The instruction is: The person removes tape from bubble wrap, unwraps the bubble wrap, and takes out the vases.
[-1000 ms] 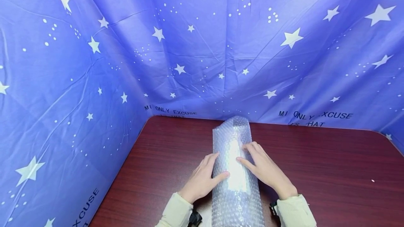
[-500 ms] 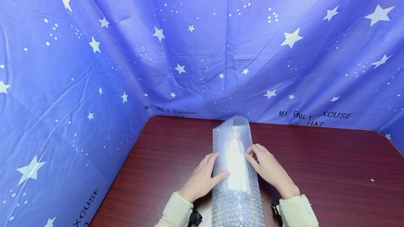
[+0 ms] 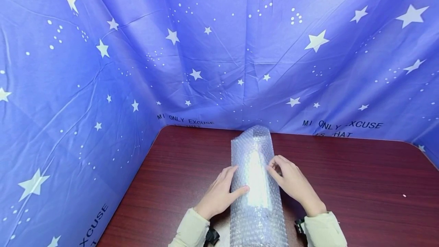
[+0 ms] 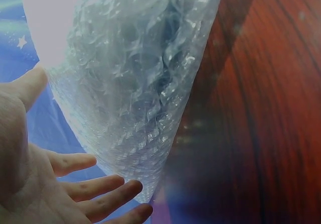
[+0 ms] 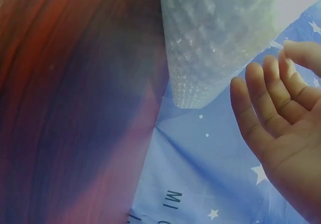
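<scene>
A long roll of clear bubble wrap lies lengthwise on the table, shiny on top. What may be inside it cannot be made out. My left hand rests on its left side, thumb on top, the other fingers straight along the edge; the left wrist view shows those fingers spread beside the wrap. At the right edge is my right hand, thumb and index tips close together by the wrap. In the right wrist view its fingers are loosely bent, and no wrap shows between them.
The dark red wooden table extends to both sides of the roll. A blue star-printed curtain hangs behind the table and along its left. One small white speck lies far right. Black straps show at the wrists.
My right hand has slid from the top of the bubble wrap toward its right edge, thumb and index drawing closer together. The left hand and the roll stay in place.
</scene>
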{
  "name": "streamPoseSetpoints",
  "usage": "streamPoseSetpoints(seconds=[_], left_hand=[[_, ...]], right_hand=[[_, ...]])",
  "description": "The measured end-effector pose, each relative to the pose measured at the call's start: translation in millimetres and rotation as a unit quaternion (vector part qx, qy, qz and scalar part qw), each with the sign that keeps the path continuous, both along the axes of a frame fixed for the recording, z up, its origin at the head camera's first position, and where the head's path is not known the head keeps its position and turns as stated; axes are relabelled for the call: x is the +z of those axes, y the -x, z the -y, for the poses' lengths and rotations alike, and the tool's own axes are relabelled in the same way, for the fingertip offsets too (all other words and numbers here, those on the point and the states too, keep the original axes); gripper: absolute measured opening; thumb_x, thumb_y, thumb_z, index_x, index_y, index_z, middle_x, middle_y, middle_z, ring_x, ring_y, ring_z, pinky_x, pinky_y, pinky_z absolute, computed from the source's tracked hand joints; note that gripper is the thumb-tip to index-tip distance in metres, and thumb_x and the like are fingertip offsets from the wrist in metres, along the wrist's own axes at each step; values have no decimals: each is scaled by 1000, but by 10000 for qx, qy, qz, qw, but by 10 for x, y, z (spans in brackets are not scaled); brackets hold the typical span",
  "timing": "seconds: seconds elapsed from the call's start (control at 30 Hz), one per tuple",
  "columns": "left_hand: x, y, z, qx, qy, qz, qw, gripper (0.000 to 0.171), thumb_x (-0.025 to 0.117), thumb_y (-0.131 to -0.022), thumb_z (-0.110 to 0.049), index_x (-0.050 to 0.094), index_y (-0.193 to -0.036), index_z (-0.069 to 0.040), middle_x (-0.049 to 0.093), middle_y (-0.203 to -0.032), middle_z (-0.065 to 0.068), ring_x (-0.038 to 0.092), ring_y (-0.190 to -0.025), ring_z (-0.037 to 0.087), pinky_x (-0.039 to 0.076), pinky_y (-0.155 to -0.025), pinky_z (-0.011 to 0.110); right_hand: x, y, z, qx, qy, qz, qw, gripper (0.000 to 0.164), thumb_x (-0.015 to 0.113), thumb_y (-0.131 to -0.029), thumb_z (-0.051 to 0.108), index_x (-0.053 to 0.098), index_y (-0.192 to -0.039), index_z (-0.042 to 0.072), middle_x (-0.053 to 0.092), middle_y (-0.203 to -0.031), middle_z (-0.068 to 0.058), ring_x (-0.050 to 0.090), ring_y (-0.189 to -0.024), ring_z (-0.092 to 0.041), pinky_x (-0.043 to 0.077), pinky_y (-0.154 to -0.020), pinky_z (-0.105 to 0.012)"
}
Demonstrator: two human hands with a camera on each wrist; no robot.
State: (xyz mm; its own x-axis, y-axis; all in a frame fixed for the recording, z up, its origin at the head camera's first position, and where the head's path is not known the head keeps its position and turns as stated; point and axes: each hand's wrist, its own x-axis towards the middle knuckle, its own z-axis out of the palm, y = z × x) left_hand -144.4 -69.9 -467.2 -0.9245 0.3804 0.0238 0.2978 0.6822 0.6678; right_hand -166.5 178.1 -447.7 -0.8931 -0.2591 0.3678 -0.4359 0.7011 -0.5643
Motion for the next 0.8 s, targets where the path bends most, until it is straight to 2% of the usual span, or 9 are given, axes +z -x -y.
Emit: streamPoseSetpoints(seconds=[0.27, 0.57, 0.8], left_hand=[[0, 8, 5, -4, -14, 31, 10000, 86, 46, -93, -70, 31, -155, -13, 38, -155, 8, 39, -141, 29, 39, -112, 53], [-7, -19, 40, -38, 68, 25, 10000, 85, 44, -94, -71, 31, -156, -14, 38, -155, 9, 40, -141, 30, 41, -110, 55], [10, 9, 52, -111, 81, 36, 9999, 88, 43, -93, -72, 29, -156, -12, 36, -156, 11, 39, -141, 31, 41, -110, 55]], right_hand=[[34, -17, 26, 209, 297, 129, 9993, 15, 63, -97, 11, 57, -86, 19, 49, -79, 9, 47, -68, -3, 44, -59, -21], [44, -47, 108, 471, 408, 32, 9980, 14, 62, -97, 10, 58, -88, 19, 55, -85, 11, 55, -73, 0, 52, -64, -21], [94, -61, 148, 648, 502, -162, 9965, 12, 63, -97, 9, 60, -90, 19, 57, -90, 12, 58, -81, -1, 56, -71, -24]])
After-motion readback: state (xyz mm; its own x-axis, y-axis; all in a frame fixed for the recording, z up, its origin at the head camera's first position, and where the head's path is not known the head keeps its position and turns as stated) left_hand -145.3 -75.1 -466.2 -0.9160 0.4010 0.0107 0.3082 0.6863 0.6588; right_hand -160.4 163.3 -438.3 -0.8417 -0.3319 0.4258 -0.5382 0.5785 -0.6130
